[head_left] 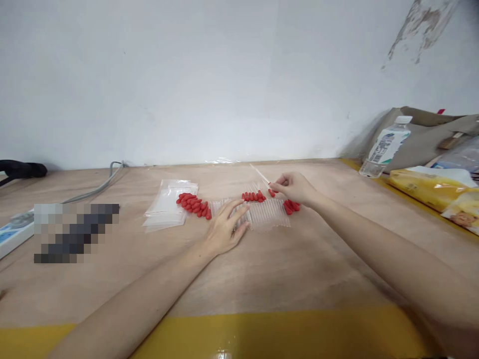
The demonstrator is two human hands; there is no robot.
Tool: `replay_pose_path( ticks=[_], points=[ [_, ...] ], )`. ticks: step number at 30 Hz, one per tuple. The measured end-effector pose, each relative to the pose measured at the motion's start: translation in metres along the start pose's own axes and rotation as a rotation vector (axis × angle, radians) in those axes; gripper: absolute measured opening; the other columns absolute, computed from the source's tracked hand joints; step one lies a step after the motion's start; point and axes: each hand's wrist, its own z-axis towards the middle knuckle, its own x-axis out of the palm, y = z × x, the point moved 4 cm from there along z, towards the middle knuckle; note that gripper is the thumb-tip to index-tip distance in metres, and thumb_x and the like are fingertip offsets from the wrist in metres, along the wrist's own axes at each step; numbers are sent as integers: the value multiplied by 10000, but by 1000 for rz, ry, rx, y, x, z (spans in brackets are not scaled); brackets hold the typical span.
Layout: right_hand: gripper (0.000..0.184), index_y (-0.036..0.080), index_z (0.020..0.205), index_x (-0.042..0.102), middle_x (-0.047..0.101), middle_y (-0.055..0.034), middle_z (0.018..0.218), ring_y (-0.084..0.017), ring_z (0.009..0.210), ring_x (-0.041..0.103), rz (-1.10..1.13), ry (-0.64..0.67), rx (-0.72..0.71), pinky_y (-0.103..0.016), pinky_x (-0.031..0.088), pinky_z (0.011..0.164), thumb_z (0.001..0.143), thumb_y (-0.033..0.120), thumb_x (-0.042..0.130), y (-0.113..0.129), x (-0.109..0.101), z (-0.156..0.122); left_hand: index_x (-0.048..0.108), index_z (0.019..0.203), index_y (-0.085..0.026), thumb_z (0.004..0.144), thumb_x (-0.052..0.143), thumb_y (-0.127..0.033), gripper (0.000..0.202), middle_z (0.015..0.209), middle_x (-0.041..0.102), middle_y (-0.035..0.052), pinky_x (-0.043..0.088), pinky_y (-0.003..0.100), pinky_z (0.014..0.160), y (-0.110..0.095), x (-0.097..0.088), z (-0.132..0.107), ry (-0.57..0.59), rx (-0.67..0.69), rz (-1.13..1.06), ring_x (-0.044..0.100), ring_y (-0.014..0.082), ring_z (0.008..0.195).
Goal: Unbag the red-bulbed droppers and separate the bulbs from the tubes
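Observation:
A row of thin clear tubes [267, 214] lies side by side on the table. Across its left part rests my left hand [226, 227], open, fingers spread and lying on the tubes. My right hand [290, 187] is closed in a pinch on a thin clear tube [260, 173], which slants up and left from the fingertips with a bit of red at its near end. Small red rubber bulbs [192, 204] are heaped left of the row. More red bulbs [253, 196] line its far edge, and a few red bulbs [291, 207] sit under my right wrist.
Clear plastic bags [168, 202] are stacked left of the bulbs. A power strip [17, 234] with a grey cable [93, 188] and a blurred-out dark object [78, 234] lie farther left. At right stand a bottle [385, 147], a yellow packet [430, 187] and a grey bag [422, 132].

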Motion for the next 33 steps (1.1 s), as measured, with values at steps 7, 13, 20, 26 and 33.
replay_pose_path(
  ticks=[7,13,20,26,33],
  points=[
    [214,200,1013,604,613,-62,845,-188,813,515,-263,-206,-698,-346,377,740,821,223,510,2,19,-74,440,1252,-165,844,489,-189,412,1278,486,126,364,450,1003,-17,-3,6,-69,145,190,379,248,1243],
    [177,197,946,636,603,-46,798,-158,745,470,-280,-231,-826,-324,332,710,831,201,502,7,41,-95,568,1064,-125,858,496,-188,228,1075,639,92,451,395,955,-27,3,4,-5,324,216,545,206,1093],
    [220,174,933,633,647,-50,857,-161,799,520,-300,-215,-875,-325,338,746,819,344,552,15,43,-95,616,885,-108,844,524,-200,136,960,680,78,499,355,906,-30,6,3,-28,322,212,621,193,960],
    [166,161,793,644,647,-21,683,-126,690,547,-300,-248,-945,-290,368,694,851,250,516,17,48,-95,594,933,-111,860,486,-175,145,980,670,71,478,346,937,-28,7,4,45,297,121,591,179,1017],
    [138,154,827,641,639,-35,685,-138,678,547,-311,-240,-1014,-271,413,612,841,223,523,13,50,-96,586,859,-123,864,461,-165,132,851,655,61,489,317,914,-23,8,0,114,242,-27,605,165,951]
  ],
)
